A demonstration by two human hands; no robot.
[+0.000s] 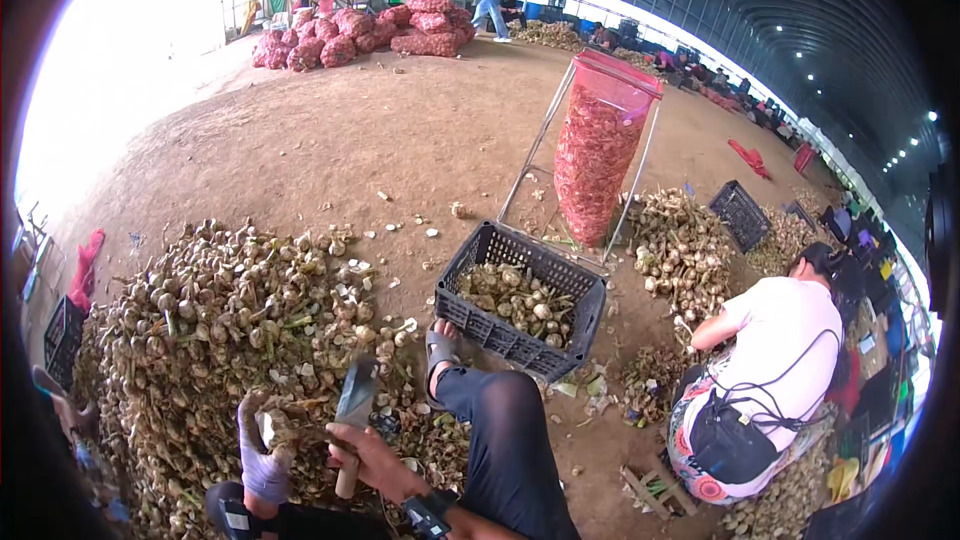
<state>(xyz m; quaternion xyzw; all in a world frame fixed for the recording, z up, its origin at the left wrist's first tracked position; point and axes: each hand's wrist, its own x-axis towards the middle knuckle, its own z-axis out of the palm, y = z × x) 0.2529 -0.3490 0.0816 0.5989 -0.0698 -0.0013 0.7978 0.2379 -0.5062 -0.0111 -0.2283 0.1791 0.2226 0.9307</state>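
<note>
My left hand, in a pale glove, is closed around a garlic bulb with dry stalks; the fingers partly cover it. Just beside it, my right hand is bare and wrapped round the light handle of a knife. Its broad blade points up and away from me, apart from the garlic. Beneath and to the left of both hands spreads a large heap of garlic with stems and roots still on. Loose peel and cut bits lie around my foot.
A black plastic crate holding garlic stands beyond my knee. Behind it, a tall red mesh bag of garlic hangs in a metal frame. A co-worker bends over another garlic pile at right. Full red sacks are stacked far back.
</note>
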